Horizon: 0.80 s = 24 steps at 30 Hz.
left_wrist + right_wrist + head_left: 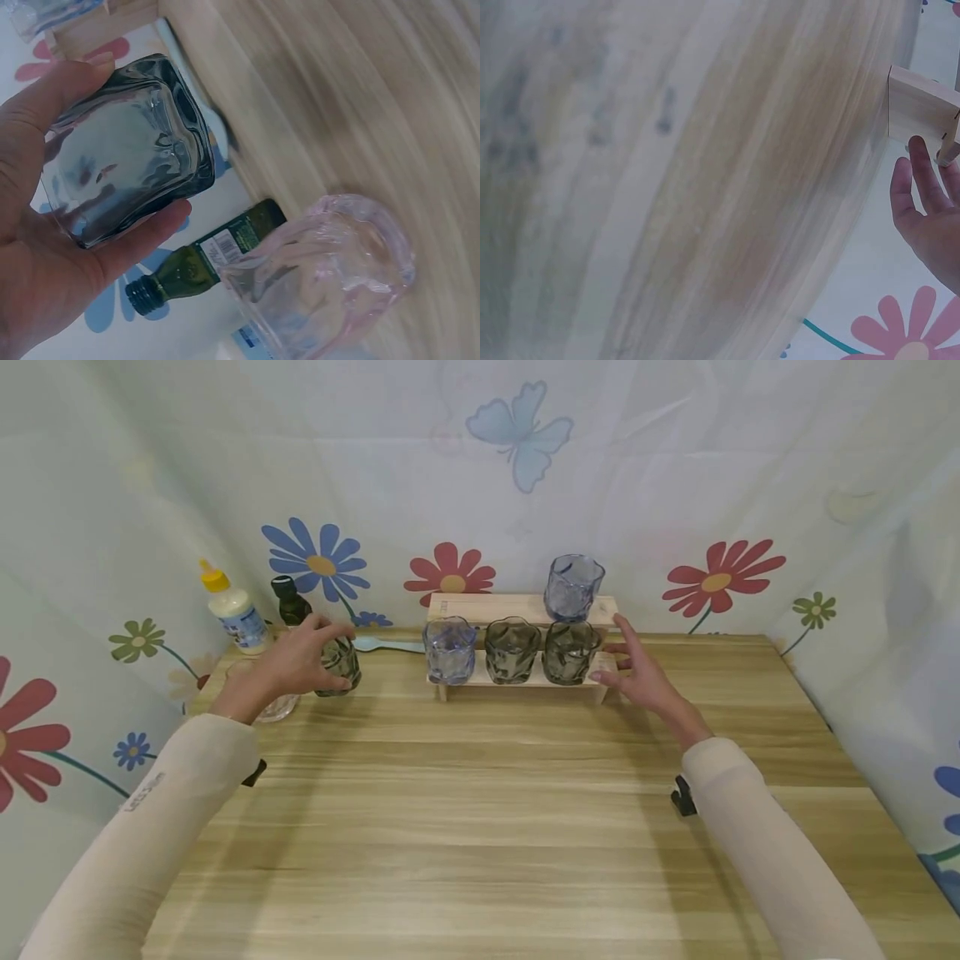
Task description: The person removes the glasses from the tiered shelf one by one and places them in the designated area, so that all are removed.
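Head view high, forward and down — wrist views close, tilted — rack (487, 607) and table (465, 810) common to all

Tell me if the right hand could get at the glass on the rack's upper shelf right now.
Probably yes: the right hand is at the right end of the rack, seemingly empty, and nothing visible stands between its fingers and the upper-shelf glass.

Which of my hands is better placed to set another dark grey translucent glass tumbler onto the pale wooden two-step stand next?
Probably your left hand: it grips such a tumbler, left of the stand. Your right hand holds no tumbler and is at the stand's right end.
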Tool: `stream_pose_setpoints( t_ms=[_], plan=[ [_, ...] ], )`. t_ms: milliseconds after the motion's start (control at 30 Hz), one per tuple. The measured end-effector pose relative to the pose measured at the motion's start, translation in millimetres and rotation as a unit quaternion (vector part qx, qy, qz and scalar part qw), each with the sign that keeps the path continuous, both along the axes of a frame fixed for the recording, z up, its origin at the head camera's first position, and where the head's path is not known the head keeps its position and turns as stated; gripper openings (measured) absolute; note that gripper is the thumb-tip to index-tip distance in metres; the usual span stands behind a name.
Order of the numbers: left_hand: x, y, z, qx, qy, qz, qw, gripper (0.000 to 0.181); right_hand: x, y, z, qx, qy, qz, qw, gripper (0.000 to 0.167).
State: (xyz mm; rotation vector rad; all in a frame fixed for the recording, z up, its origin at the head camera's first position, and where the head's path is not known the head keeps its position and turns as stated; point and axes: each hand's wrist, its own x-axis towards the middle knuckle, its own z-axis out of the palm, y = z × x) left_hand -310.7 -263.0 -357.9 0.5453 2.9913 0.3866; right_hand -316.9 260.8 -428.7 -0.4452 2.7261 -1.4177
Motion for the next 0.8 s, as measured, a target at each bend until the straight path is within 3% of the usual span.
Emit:
stream_pose_setpoints(
  t_ms=[167, 500, 800],
  plan=[
    [-1.6, -4.6, -7.5, -0.011, -0.001, -0.004, 0.9999, 0.073, -1.3, 1, -1.2, -0.005, -0.005, -0.003, 1.0, 0.101],
    [-4.8, -12.0, -24.4, -0.028, -0.042, 0.005, 0.9987, 0.077, -0.5, -1, -0.9, 0.002, -0.002, -0.009, 1.0, 0.1],
    [-0.6, -14.5, -30.4, -0.038, -0.043, 0.0, 0.9984, 0.074, 0.7, -1, -1.2, 0.001, 0.001, -0.009, 1.0, 0.1]
  ],
)
